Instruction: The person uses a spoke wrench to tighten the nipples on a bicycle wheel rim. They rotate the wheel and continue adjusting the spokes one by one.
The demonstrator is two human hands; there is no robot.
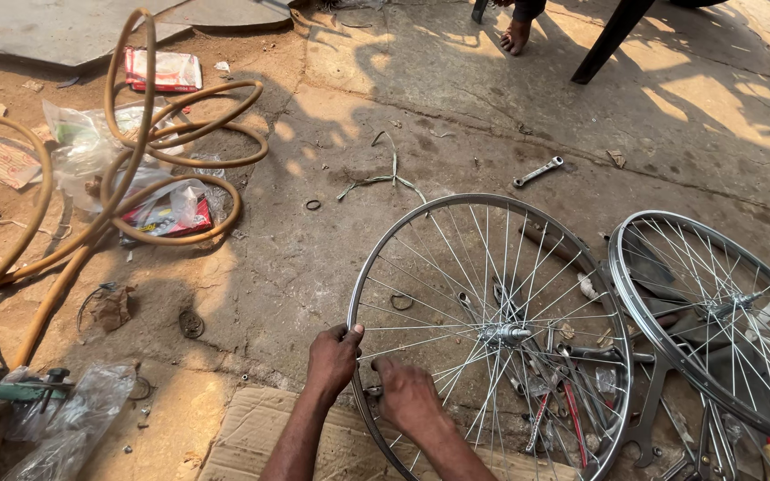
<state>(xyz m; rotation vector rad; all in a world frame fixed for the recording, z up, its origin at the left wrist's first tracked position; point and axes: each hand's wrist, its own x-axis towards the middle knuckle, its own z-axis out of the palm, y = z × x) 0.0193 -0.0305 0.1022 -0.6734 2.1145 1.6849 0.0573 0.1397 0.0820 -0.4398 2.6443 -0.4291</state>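
At the near, lower arc of a spoked bicycle wheel (492,334), the fingers of the left hand (333,359) are curled shut over the silver rim, the thumb hooked across its top edge. Just beside it, the right hand (407,396) lies inside the rim with its fingers bunched together at a spoke end; whether they pinch a small tool there cannot be told. The wheel stands tilted over the concrete ground (456,98), its hub (503,334) at the centre of the crossed spokes. Through the spokes shows a heap of hand tools (563,392), spanners and red-handled pieces among them, lying on the ground toward its right edge. A second wheel (715,321) of the same kind lies just to the right of the first, their rims nearly touching. Beneath the forearms, at the near edge of the ground, lies a flattened piece of cardboard (251,436). Farther out, beyond the first wheel, a silver spanner (538,171) lies alone on the concrete, with a small black ring (313,204) and a strand of twisted green cord (385,178) to its left. Toward the left edge a tan rubber hose (135,134) loops over clear plastic bags (91,147) and red-printed packets (164,69). At the far edge, a bare foot (516,36) of another person rests beside a dark chair leg (612,40).
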